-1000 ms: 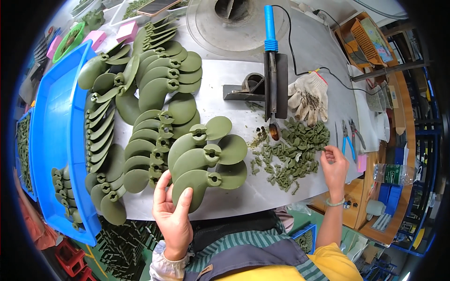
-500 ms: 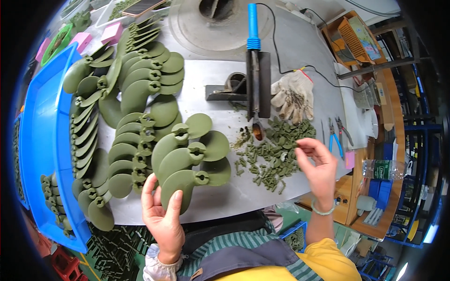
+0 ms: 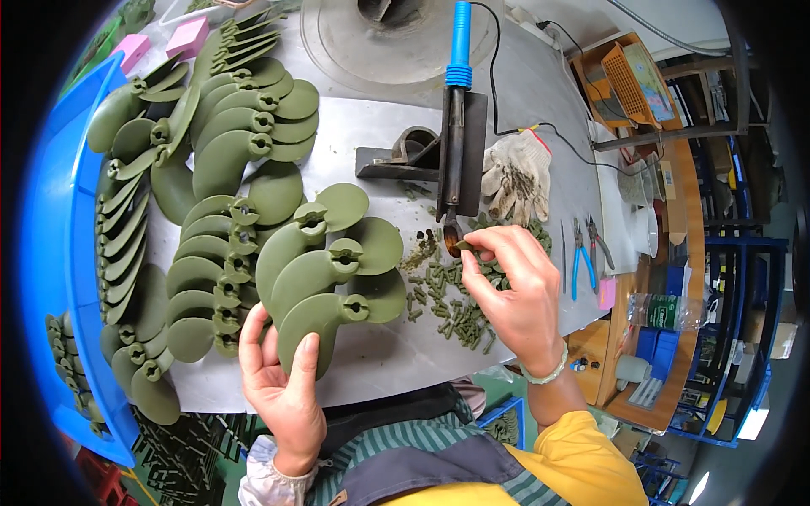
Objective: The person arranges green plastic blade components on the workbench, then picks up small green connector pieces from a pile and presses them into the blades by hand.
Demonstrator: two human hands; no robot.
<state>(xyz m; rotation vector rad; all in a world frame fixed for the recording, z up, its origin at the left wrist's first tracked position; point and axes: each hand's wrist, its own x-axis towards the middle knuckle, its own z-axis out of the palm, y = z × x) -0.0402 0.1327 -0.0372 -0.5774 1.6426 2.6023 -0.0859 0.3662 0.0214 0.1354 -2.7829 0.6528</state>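
My left hand (image 3: 285, 396) grips the lower end of a connected stack of green plastic propellers (image 3: 308, 325), each with curved blades and a slotted hub. At the brown, hot-looking tip (image 3: 453, 234) of a soldering iron, my right hand (image 3: 519, 287) pinches a small green piece (image 3: 463, 245), touching or very close to it. The iron has a blue handle (image 3: 458, 63) and rests tip-down on a dark metal stand (image 3: 401, 163). Below the tip, small green plastic offcuts (image 3: 460, 312) are scattered, partly hidden by my right hand.
More green propellers (image 3: 224, 169) lie in overlapping rows on the left, beside a blue tray (image 3: 80, 236). To the right are a soiled work glove (image 3: 519, 177), blue-handled pliers (image 3: 580, 261) and the iron's black cord (image 3: 498, 93). A round metal base (image 3: 396, 51) stands at the back.
My right hand has moved left from the edge of the offcut pile to the iron's tip, with a small green piece now visible in its fingers. My left hand keeps its hold on the propellers.
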